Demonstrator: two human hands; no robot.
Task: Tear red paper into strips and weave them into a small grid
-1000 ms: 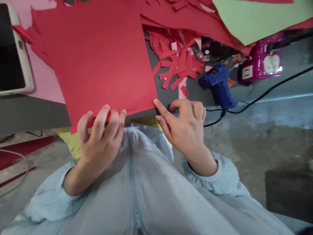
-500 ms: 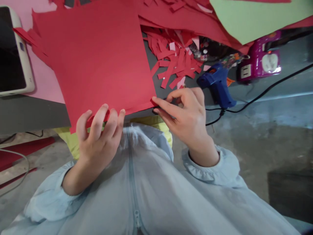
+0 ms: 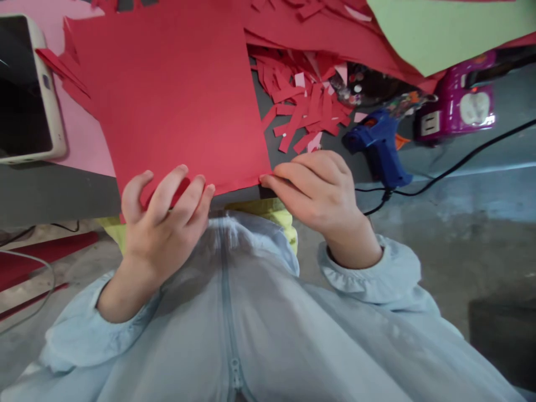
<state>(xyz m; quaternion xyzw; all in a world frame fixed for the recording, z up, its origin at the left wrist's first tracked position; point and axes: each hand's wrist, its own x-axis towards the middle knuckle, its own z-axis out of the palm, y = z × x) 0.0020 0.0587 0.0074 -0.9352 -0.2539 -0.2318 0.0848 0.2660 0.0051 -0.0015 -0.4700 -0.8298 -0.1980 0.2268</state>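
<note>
A large sheet of red paper (image 3: 176, 100) lies on the dark table, with a narrow folded strip along its near edge. My left hand (image 3: 167, 218) rests on the left part of that edge, fingers spread and bent, fingertips touching the paper. At the near right corner, my right hand (image 3: 318, 192) pinches the folded edge between thumb and fingers. Just beyond the right hand lies a loose heap of red and pink paper strips (image 3: 310, 109). Part of the fold is hidden under my left fingers.
A phone (image 3: 29, 89) lies at the left on pink paper (image 3: 81, 131). To the right are a blue glue gun (image 3: 383, 148) with a black cord, a purple power socket (image 3: 456, 109) and green paper (image 3: 444, 33). Red paper scraps (image 3: 50, 257) lie low at the left.
My right fingers have closed onto the paper's corner, thumb now at the edge. My left hand has shifted slightly left and up along the fold. The whole view has shifted a little.
</note>
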